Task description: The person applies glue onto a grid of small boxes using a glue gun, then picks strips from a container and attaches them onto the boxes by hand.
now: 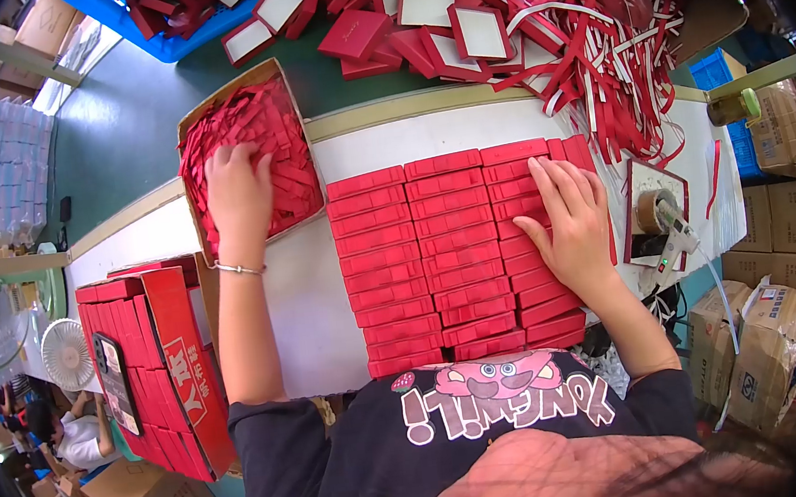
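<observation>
Three columns of flat red boxes (457, 242) stand in rows on the white table, right in front of my body. My right hand (569, 216) rests on the right column with its fingers apart, and nothing shows in it. At the left, my left hand (239, 192) reaches into an open cardboard box (299, 123) filled with small red folded pieces (286, 178). Its thumb and fingers are partly spread over the pieces; I make out nothing held between them.
Loose red and white boxes (427, 1) and tangled ribbons (612, 71) lie beyond the table's far edge. A tape roll (654, 212) sits at the right. A carton of red boxes (199, 366) with a phone (115, 380) and a white fan (68, 355) are at the left. A person (78, 432) is farther off.
</observation>
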`<state>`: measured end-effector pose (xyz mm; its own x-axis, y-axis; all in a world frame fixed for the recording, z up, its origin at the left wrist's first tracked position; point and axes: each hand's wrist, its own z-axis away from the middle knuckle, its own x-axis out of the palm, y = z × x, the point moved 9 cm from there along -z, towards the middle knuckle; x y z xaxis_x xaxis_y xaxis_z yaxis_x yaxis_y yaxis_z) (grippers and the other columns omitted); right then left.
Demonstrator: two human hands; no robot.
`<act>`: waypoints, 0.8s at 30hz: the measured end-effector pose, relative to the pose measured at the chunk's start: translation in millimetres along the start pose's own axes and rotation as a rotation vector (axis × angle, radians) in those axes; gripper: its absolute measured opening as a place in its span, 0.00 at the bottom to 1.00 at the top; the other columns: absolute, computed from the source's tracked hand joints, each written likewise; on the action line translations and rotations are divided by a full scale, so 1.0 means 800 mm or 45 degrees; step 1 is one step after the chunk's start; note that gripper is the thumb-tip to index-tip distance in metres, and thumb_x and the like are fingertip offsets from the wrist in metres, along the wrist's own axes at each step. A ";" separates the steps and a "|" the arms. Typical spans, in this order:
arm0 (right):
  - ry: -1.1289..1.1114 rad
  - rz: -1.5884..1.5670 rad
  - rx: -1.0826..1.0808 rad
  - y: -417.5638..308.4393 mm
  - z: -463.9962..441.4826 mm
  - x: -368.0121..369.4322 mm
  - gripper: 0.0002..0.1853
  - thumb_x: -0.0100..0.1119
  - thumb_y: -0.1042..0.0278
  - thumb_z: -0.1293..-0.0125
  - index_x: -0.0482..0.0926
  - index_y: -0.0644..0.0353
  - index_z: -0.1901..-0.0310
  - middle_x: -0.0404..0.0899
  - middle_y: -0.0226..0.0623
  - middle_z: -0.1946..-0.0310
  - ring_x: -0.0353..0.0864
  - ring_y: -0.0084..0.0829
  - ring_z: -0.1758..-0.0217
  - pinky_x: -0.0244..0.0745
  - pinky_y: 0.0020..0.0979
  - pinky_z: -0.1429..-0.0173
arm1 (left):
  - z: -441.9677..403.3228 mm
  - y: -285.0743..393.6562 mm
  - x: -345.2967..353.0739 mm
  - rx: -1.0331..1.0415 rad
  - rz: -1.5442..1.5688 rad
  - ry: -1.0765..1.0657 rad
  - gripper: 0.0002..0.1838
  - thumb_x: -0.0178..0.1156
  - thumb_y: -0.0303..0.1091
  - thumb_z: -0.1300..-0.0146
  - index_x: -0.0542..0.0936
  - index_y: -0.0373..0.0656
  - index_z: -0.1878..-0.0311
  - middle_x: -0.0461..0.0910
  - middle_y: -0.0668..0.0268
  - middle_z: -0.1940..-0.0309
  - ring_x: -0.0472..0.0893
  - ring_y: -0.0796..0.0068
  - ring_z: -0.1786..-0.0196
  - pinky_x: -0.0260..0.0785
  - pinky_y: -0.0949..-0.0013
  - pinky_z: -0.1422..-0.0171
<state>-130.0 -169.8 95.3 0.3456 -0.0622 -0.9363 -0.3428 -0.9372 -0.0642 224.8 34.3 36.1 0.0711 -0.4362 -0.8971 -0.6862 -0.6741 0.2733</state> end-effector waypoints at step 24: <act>-0.113 -1.274 0.472 0.022 0.006 -0.016 0.07 0.75 0.79 0.32 0.87 0.67 0.55 0.88 0.37 0.59 0.87 0.23 0.59 0.81 0.26 0.54 | 0.101 0.291 -0.020 0.328 1.205 -0.852 0.10 0.80 0.27 0.38 0.91 0.37 0.55 0.91 0.64 0.68 0.84 0.82 0.71 0.77 0.75 0.65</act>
<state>-145.0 -183.9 104.5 0.5573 0.7158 -0.4207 -0.1881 -0.3847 -0.9037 5.5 -67.1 86.1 -0.8829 -0.2466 -0.3997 -0.3930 -0.0781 0.9162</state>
